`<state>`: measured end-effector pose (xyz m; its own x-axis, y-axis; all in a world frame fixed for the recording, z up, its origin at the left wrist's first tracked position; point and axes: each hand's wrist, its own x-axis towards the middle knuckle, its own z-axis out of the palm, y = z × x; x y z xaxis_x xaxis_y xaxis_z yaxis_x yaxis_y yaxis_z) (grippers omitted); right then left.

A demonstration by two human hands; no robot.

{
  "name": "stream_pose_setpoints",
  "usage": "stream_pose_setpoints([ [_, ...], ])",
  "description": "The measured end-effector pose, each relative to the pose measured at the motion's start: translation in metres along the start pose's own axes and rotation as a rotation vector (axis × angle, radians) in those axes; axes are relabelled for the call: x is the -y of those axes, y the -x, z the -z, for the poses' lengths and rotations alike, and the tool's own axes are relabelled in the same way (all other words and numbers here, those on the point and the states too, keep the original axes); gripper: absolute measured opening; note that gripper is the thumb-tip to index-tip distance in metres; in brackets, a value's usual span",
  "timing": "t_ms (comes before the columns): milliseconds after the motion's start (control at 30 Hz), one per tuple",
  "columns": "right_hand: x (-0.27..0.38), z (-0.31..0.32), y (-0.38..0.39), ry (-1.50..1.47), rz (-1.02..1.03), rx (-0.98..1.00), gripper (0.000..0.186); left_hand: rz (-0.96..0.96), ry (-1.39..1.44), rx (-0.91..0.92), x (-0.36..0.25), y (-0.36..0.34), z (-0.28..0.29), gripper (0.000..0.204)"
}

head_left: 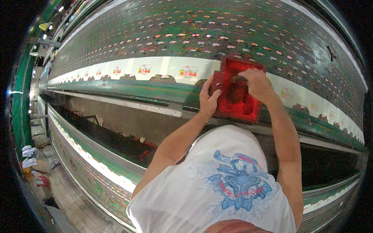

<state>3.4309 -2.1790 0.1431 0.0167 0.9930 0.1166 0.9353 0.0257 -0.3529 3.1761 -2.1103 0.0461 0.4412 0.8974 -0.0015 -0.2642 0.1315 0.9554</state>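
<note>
A red rectangular tray [248, 108] with a dark, red-stained hollow sits over the near rim of the printing table. At its left, my left hand [210, 97] grips a dark red block [218, 77] that has a small white mark; I cannot tell whether the block is part of the tray. My right hand [254, 83] reaches over the tray's hollow, fingers curled around a small object that is blurred and partly hidden.
A long green printing table [159, 21] carries rows of small printed shapes and a white strip [163, 64] with cartoon prints. A dark trough [116, 132] runs below it, beside a lower green rail [89, 143]. A tiled walkway [77, 198] lies at lower left, near green posts [21, 120].
</note>
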Motion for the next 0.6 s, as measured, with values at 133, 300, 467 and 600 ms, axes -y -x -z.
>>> stream_pose_setpoints([
  [133,-0.014,-0.012,-0.018,0.057,-0.109,-0.07,0.055,0.039,-0.093,0.022,-0.009,-0.003,0.005,0.076],
  [300,0.01,-0.017,0.004,0.099,-0.107,-0.035,0.059,0.062,-0.145,0.053,-0.012,-0.007,0.006,0.078],
  [467,0.051,-0.024,0.043,0.076,-0.044,-0.044,0.056,0.071,-0.144,0.052,-0.012,-0.007,0.013,0.077],
  [600,0.077,-0.032,0.074,0.071,-0.022,-0.071,0.053,0.065,-0.055,0.092,-0.016,-0.01,0.012,0.077],
])
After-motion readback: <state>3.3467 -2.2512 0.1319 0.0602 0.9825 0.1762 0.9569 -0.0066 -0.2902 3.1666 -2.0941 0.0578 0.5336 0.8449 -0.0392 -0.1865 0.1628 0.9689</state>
